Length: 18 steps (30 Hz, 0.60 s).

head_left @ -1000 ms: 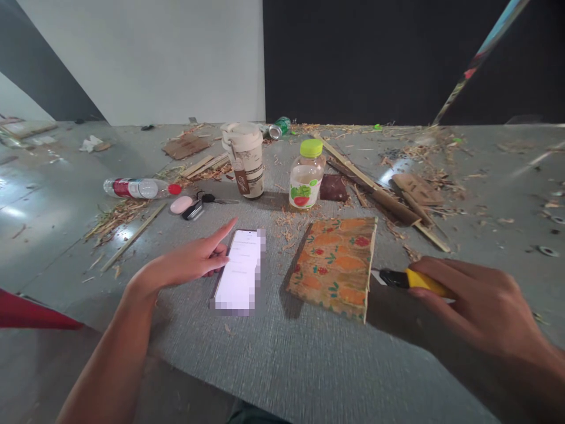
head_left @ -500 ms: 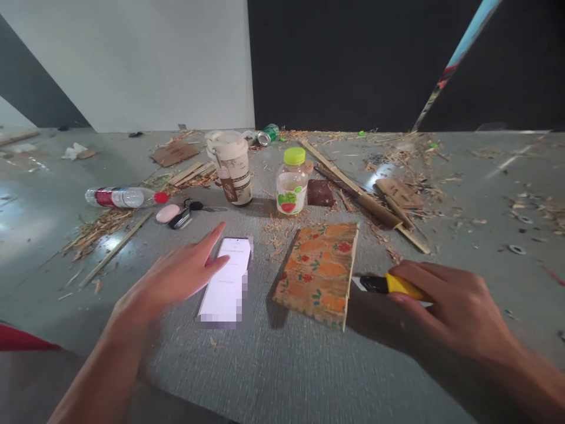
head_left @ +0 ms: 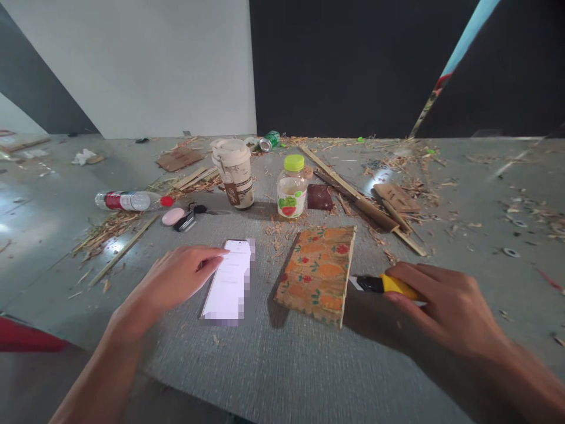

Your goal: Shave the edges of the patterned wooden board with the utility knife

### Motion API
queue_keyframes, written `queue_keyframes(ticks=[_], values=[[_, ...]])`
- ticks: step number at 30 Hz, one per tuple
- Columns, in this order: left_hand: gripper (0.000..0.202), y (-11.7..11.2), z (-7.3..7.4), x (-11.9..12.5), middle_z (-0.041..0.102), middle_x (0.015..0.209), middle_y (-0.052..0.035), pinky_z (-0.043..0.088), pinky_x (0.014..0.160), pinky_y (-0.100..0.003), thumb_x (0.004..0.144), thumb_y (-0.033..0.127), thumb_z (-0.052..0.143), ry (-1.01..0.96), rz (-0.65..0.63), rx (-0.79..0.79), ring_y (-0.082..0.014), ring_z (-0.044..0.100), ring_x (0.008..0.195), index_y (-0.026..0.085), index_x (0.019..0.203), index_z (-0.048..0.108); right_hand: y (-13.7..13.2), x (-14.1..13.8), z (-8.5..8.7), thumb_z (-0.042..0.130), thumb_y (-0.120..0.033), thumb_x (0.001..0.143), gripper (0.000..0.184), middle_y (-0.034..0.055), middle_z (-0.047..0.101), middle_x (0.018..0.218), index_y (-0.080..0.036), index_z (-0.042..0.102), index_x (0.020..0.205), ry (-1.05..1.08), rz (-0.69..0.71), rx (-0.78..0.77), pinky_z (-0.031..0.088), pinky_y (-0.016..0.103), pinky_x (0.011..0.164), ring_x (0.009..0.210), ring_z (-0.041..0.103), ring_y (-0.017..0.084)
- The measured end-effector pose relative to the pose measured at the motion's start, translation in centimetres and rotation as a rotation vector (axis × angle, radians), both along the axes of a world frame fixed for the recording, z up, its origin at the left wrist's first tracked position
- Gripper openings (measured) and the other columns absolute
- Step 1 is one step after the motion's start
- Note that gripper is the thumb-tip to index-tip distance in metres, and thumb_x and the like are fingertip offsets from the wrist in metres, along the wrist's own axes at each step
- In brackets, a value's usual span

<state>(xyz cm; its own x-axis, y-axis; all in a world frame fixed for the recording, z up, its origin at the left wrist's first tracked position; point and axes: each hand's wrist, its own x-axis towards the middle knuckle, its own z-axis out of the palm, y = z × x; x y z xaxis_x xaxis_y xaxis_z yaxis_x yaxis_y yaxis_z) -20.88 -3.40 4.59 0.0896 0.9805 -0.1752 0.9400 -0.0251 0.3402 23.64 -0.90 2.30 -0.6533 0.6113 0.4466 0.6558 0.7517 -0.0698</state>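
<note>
My left hand [head_left: 174, 275] reaches over the lit phone [head_left: 227, 288], its index fingertip at the upper part of the screen. Its thumb lies a little below that finger, and nothing is held. My right hand [head_left: 450, 300] is wrapped round the yellow and black handle of a utility knife [head_left: 395, 285]. The knife's short blade points left, close to the right edge of a small flat board [head_left: 315, 274]. That board is orange-brown, with red and green painted marks, and its right edge looks raw. Whether the blade touches it, I cannot tell.
Behind the phone and board stand a patterned tumbler [head_left: 233, 174] and a green-capped jar [head_left: 291, 188]. A plastic bottle [head_left: 132, 201] and keys [head_left: 185, 221] lie left. Wood strips [head_left: 353, 191], shavings and a green can [head_left: 269, 141] are scattered toward the wall.
My left index finger has bent down from stretched out above the phone to its screen. The right hand and knife stay by the board. The view has shifted slightly.
</note>
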Motion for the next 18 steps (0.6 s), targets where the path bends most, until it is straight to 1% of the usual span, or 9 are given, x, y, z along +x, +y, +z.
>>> queue_keyframes(ticks=[2, 4, 7, 9, 12, 14, 18], values=[[0.049, -0.7, 0.3, -0.1, 0.074, 0.106, -0.0055, 0.045, 0.076, -0.031, 0.102, 0.05, 0.04, 0.025, 0.03, 0.006, -0.0211, 0.065, 0.083, 0.03, 0.14, 0.063, 0.0, 0.0, -0.1, 0.049, -0.037, 0.102, 0.021, -0.0015, 0.059, 0.067, -0.021, 0.056, 0.09, 0.009, 0.004, 0.01, 0.038, 0.026, 0.051, 0.051, 0.055, 0.014], [0.053, -1.3, 0.4, -0.3, 0.072, 0.094, -0.0034, 0.043, 0.069, -0.029, 0.102, 0.049, 0.04, 0.041, 0.053, -0.004, -0.0183, 0.061, 0.073, 0.031, 0.151, 0.051, 0.1, 0.1, -0.1, 0.05, -0.037, 0.101, 0.021, -0.0011, 0.06, 0.067, -0.021, 0.057, 0.092, 0.021, 0.009, 0.008, 0.039, 0.026, 0.051, 0.051, 0.055, 0.014], [0.065, -2.0, -0.3, -0.8, 0.068, 0.085, -0.0018, 0.041, 0.065, -0.027, 0.101, 0.05, 0.043, 0.006, -0.005, -0.059, -0.0174, 0.059, 0.07, 0.028, 0.16, 0.031, 0.1, 0.1, -0.1, 0.05, -0.038, 0.101, 0.022, -0.0012, 0.059, 0.066, -0.021, 0.059, 0.091, 0.033, 0.002, -0.008, 0.038, 0.027, 0.05, 0.05, 0.055, 0.014], [0.073, -2.3, -1.0, -1.2, 0.067, 0.086, -0.0023, 0.041, 0.066, -0.027, 0.101, 0.052, 0.046, -0.036, -0.066, -0.096, -0.0176, 0.06, 0.071, 0.026, 0.164, 0.021, 0.1, 0.1, -0.1, 0.049, -0.039, 0.101, 0.024, -0.0008, 0.06, 0.066, -0.021, 0.06, 0.09, 0.03, -0.01, -0.01, 0.038, 0.027, 0.05, 0.05, 0.055, 0.015], [0.077, -2.5, -1.8, -1.7, 0.065, 0.088, -0.0025, 0.042, 0.067, -0.027, 0.101, 0.051, 0.046, -0.078, -0.11, -0.131, -0.0175, 0.059, 0.073, 0.025, 0.165, 0.012, 0.1, 0.0, -0.1, 0.048, -0.04, 0.102, 0.025, 0.0001, 0.061, 0.068, -0.02, 0.06, 0.092, 0.022, -0.013, 0.004, 0.038, 0.027, 0.05, 0.05, 0.055, 0.014], [0.079, -2.5, -1.9, -2.0, 0.064, 0.09, -0.0015, 0.042, 0.069, -0.027, 0.101, 0.051, 0.047, -0.098, -0.127, -0.154, -0.0172, 0.059, 0.074, 0.028, 0.165, 0.007, 0.1, 0.0, -0.1, 0.047, -0.039, 0.102, 0.025, 0.0, 0.061, 0.068, -0.02, 0.06, 0.093, 0.01, -0.012, 0.008, 0.038, 0.027, 0.05, 0.051, 0.055, 0.014], [0.094, -2.3, -1.4, -2.3, 0.063, 0.096, -0.0018, 0.043, 0.072, -0.027, 0.095, 0.05, 0.058, -0.109, -0.142, -0.231, -0.0174, 0.059, 0.078, 0.029, 0.165, 0.0, 0.0, 0.0, -0.1, 0.047, -0.04, 0.103, 0.027, -0.0012, 0.057, 0.065, -0.02, 0.058, 0.088, -0.004, -0.019, 0.003, 0.037, 0.027, 0.05, 0.05, 0.054, 0.014]])
